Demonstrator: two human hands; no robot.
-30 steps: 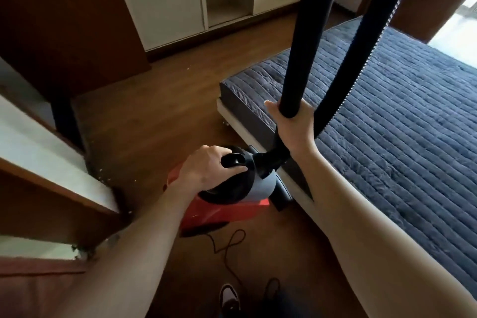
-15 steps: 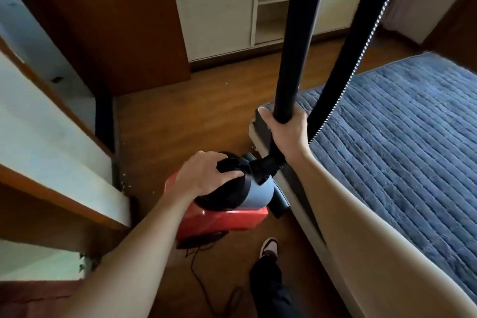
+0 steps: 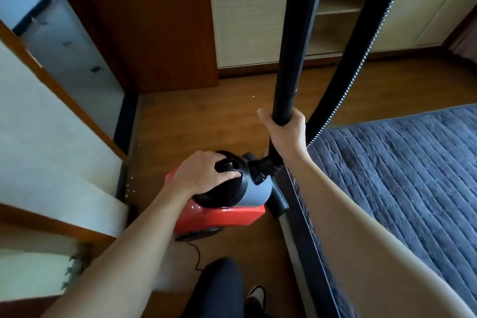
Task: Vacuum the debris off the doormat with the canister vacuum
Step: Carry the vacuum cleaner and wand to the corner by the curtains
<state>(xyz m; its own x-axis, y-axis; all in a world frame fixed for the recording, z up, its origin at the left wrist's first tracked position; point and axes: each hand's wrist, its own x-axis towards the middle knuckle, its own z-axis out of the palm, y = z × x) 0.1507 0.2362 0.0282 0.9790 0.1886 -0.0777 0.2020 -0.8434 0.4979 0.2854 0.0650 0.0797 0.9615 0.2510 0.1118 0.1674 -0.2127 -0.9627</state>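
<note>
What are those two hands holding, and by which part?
The left hand grips the black handle on top of the red canister vacuum. The right hand grips the black wand near its lower end.

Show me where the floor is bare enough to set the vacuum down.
Bare wood floor lies between the brown door, the wardrobe and the bed. Crowded by the canister vacuum: bed frame close on one side, crumbs on the other, cord behind.
</note>
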